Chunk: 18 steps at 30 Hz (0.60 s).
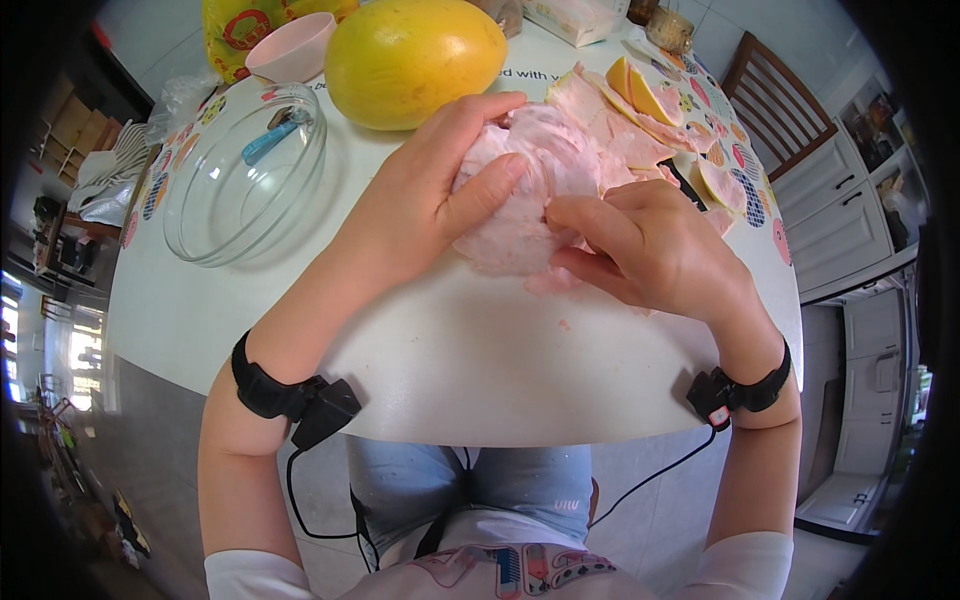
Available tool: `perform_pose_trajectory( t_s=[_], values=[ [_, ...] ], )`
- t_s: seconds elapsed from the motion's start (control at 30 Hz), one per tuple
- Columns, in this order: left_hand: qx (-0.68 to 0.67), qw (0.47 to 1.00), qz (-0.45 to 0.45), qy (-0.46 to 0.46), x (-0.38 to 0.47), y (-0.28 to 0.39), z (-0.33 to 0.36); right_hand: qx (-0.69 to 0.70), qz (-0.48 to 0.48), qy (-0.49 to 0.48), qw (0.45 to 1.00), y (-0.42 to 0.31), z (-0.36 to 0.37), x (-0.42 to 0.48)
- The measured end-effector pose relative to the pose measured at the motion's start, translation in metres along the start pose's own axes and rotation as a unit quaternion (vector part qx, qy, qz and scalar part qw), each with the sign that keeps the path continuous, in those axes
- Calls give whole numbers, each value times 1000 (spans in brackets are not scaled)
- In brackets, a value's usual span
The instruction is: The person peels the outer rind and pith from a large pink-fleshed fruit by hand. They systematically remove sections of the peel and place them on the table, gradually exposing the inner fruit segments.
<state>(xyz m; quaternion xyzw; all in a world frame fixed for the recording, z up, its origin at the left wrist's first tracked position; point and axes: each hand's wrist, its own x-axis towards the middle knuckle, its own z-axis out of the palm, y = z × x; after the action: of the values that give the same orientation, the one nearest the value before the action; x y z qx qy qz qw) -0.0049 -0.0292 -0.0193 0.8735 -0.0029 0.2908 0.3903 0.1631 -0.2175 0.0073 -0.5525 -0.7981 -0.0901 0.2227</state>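
Observation:
A peeled pomelo (517, 232), pale pink with its pith partly on, rests on the white table before me. My left hand (450, 172) is wrapped over its left side, thumb on top. The fingers of my right hand (622, 240) are pinched together at its right side, on the pith. A scrap of pink pith (553, 283) lies beneath that hand. Thick peel pieces (600, 120) with yellow skin and pink lining are heaped beyond the fruit to the right. Part of a dark, flat object (688, 184) shows among them; its kind is unclear.
A clear glass bowl (232, 202) stands at the left, with a blue-handled tool (271, 141) seen by its far wall. A whole yellow pomelo (416, 60), a pink bowl (292, 49) and a yellow plastic bag (225, 34) are at the back. A wooden chair (780, 105) stands beyond the right edge.

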Motion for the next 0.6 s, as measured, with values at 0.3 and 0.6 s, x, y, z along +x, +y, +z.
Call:
perform_pose_trajectory(
  t_s=[0.3, 0.6],
  values=[
    [-33, 999, -15, -2, -1, -7, -5, -42, -67, 23, 997, 9, 2, 0],
    [-52, 999, -12, -1, -1, -3, -1, -79, 20, -45, 996, -10, 1, -3]
  ],
)
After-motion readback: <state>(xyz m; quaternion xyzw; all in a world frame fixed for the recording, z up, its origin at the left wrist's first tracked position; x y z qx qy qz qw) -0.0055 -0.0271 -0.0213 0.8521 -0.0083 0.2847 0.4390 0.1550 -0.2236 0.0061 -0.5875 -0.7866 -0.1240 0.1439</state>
